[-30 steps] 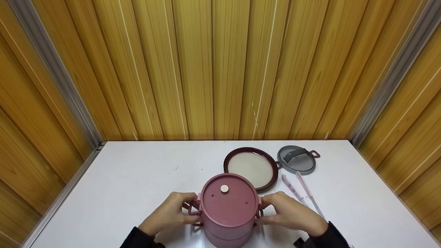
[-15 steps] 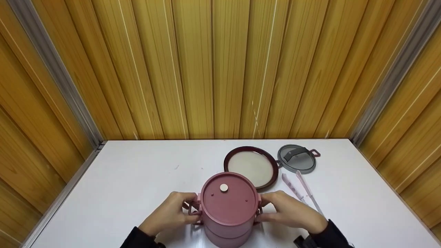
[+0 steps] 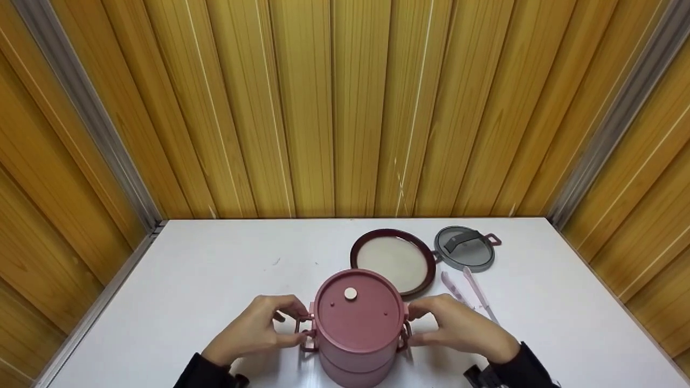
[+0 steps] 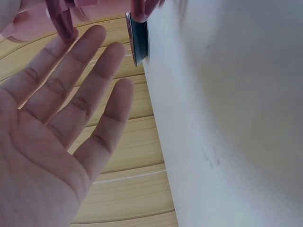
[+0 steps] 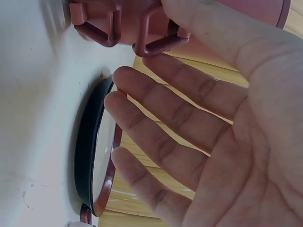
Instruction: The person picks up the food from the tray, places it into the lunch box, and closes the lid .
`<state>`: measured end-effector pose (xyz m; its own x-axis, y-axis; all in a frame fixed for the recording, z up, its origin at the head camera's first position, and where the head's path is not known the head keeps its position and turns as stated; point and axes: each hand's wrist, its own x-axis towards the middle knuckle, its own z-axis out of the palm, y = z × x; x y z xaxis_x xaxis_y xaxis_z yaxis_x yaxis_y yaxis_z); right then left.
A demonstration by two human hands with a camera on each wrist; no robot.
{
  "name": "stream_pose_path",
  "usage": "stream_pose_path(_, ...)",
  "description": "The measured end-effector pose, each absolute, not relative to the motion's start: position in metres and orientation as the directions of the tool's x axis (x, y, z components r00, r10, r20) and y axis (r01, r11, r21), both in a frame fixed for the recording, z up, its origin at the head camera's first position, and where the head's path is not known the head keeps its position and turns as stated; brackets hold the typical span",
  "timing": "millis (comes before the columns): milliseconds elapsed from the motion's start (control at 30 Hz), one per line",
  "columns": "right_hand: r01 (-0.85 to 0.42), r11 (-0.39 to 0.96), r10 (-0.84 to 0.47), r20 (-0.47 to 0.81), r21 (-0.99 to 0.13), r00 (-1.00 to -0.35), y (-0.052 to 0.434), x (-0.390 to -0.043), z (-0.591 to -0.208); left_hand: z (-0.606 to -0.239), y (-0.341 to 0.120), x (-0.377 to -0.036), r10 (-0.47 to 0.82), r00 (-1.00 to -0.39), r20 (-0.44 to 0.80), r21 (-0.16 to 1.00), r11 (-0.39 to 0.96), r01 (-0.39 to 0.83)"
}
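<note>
Table (image 3: 215,280) white, bare; wood-panel walls (image 3: 345,108) around.

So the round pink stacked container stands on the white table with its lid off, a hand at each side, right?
Not quite: the round pink stacked container has its lid on, as the head view shows. It does stand on the white table, with the left hand and right hand at its side clasps.

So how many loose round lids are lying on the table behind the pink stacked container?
2. The dark red lid lies just behind the pink container; the grey lid lies to its right, near the back wall. The container may hide others.
</note>
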<state>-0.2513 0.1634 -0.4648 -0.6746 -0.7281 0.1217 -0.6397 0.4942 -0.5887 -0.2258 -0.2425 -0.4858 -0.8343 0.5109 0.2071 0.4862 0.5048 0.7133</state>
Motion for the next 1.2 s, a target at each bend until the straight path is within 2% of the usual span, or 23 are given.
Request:
stream_pose_path(367, -0.643, 0.507, -0.718, 0.132, -0.574, -0.683, 0.162, -0.251, -0.469, -0.488, -0.241, -0.227, 0.504, -0.845, 0.178, 0.709, 0.53, 0.465)
stream_pose_path(1000, -0.657, 0.457, -0.752, 0.135, -0.599, -0.646, 0.162, -0.254, -0.472, -0.497, -0.235, -0.229, 0.515, -0.844, 0.149, 0.747, 0.5, 0.438)
stream_pose_path(1200, -0.644, 0.453, -0.718, 0.176, -0.616, -0.673, 0.168, -0.249, -0.464, -0.493, -0.236, -0.226, 0.477, -0.854, 0.209, 0.806, 0.411, 0.426)
